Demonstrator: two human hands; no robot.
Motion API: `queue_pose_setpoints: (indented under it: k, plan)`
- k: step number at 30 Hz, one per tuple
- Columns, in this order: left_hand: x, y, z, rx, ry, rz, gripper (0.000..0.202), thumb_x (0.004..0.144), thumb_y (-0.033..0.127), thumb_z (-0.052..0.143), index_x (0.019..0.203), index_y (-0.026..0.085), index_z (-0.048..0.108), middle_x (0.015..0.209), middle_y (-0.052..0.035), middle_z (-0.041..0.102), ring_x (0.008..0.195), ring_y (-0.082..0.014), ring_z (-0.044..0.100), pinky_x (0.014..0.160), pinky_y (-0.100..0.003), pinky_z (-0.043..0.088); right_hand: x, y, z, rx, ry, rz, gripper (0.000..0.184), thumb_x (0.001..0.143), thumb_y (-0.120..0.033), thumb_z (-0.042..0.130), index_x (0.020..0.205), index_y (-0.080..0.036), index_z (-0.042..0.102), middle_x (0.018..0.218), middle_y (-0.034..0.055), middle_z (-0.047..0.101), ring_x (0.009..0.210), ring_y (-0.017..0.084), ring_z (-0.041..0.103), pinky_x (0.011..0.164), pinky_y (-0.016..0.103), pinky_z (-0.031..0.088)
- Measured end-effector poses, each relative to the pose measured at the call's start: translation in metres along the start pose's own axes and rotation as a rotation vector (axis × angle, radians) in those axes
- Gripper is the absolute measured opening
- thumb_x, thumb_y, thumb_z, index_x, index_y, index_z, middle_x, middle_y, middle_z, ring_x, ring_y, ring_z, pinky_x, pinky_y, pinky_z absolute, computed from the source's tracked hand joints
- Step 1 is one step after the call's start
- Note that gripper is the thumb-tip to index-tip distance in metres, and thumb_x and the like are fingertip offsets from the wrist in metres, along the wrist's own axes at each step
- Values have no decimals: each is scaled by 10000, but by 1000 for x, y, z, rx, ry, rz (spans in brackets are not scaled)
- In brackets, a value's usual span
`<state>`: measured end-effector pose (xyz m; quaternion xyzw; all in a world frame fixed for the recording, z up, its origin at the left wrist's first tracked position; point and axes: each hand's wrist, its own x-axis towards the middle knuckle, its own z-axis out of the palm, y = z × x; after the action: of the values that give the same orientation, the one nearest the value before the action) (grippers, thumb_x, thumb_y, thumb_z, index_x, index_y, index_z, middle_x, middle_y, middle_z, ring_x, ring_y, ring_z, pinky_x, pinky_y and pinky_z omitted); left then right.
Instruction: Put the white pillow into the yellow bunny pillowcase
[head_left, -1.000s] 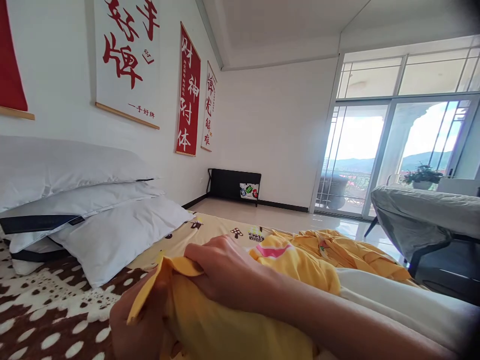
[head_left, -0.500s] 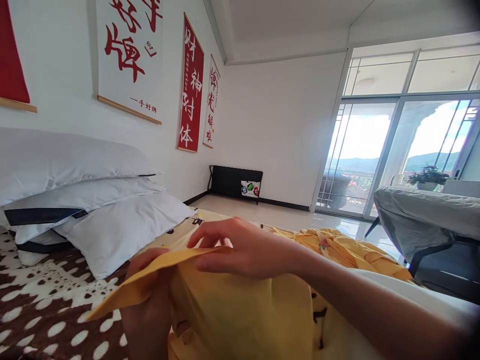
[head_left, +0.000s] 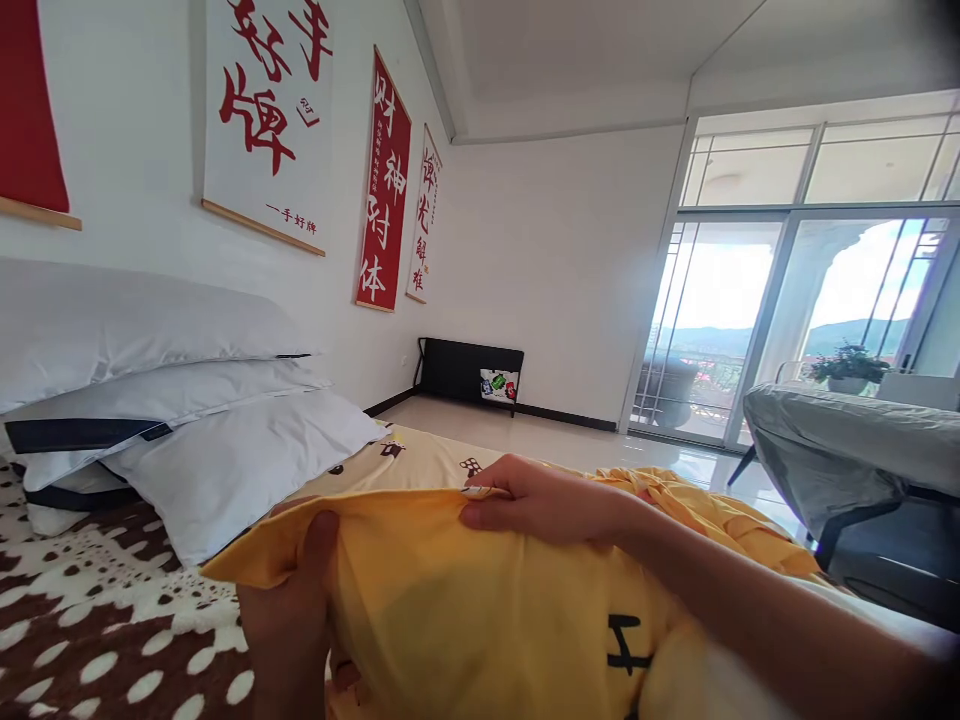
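Note:
A yellow cover [head_left: 480,610] with black and pink cartoon prints lies bunched over a white quilt on the bed, close below the camera. My left hand [head_left: 296,620] grips the cover's near edge at the lower left, thumb on top of the cloth. Farther right, my right hand [head_left: 536,500] pinches the same top edge, fingers closed on the fabric. Between the two hands the edge is pulled taut.
Three white pillows [head_left: 150,400] are stacked at the left on a brown-and-white spotted sheet [head_left: 90,620]. Red and white scrolls hang on the wall. A grey-covered chair [head_left: 855,450] stands at the right before glass balcony doors. A low black rack [head_left: 469,372] sits by the far wall.
My right hand has slid to the right along the cover's edge and closed on it. The left hand has shifted its hold, and the yellow cloth is now spread wider between them.

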<state>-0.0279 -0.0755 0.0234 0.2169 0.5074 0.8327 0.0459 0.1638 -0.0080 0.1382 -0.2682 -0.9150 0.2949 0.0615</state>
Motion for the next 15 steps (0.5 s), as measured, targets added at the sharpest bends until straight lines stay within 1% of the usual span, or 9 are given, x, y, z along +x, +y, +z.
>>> queue_pose_setpoints:
  k: [2, 3, 4, 6, 7, 8, 9, 12, 15]
  plan:
    - [4, -3, -4, 8, 27, -124, 356, 625, 424, 727, 841, 156, 634, 803, -64, 683, 726, -225, 651, 560, -302, 541, -5, -1, -7, 32, -1, 13, 400, 806, -543, 553, 669, -181, 452, 603, -65, 356, 530, 63, 314, 464, 206, 250]
    - [5, -5, -6, -12, 9, -180, 393, 572, 428, 756, 829, 155, 636, 792, -62, 688, 714, -229, 653, 540, -295, 536, -8, -2, -12, 19, 16, 15, 416, 782, -553, 580, 654, -179, 450, 596, -66, 350, 525, 62, 310, 458, 205, 244]
    - [6, -6, -7, -41, -46, -202, 436, 512, 437, 781, 811, 154, 638, 770, -60, 692, 690, -234, 653, 518, -293, 531, -11, -3, -17, -9, 38, 18, 427, 764, -556, 600, 639, -178, 447, 588, -66, 345, 521, 61, 307, 452, 206, 238]
    - [7, -7, -10, -101, -217, -185, 482, 411, 439, 812, 760, 154, 641, 702, -52, 690, 622, -238, 643, 479, -296, 522, -17, -8, -28, -99, 92, 33, 440, 749, -551, 617, 601, -179, 435, 565, -69, 324, 505, 60, 289, 438, 211, 216]
    - [7, -7, -10, -111, -295, -170, 470, 391, 429, 817, 731, 156, 641, 661, -45, 682, 585, -230, 630, 463, -295, 514, -20, -10, -32, -149, 114, 43, 447, 753, -543, 614, 579, -182, 418, 551, -70, 305, 496, 59, 273, 432, 215, 204]
    - [6, -6, -10, -101, -341, -163, 438, 396, 420, 818, 700, 159, 640, 615, -35, 666, 545, -214, 610, 443, -285, 498, -23, -13, -35, -194, 129, 52, 457, 764, -534, 605, 556, -184, 396, 538, -71, 284, 487, 58, 254, 430, 220, 196]
    - [6, -5, -10, -82, -354, -162, 390, 428, 417, 810, 667, 164, 634, 567, -19, 638, 505, -190, 579, 420, -268, 472, -26, -16, -36, -224, 139, 56, 468, 778, -527, 588, 539, -186, 375, 528, -71, 264, 480, 58, 237, 430, 226, 189]
    - [5, -2, -6, -68, -281, -155, 332, 534, 443, 769, 571, 170, 585, 465, 28, 510, 441, -125, 475, 381, -222, 384, -30, -25, -29, -236, 132, 11, 478, 843, -502, 502, 523, -189, 335, 524, -67, 229, 479, 60, 210, 446, 239, 181]
    - [8, -2, 0, -60, -154, -109, 388, 536, 483, 761, 529, 170, 532, 433, 57, 394, 420, -93, 385, 358, -204, 307, -29, -32, -11, -304, 81, -42, 457, 876, -440, 470, 522, -180, 342, 517, -66, 237, 498, 66, 236, 480, 236, 212]
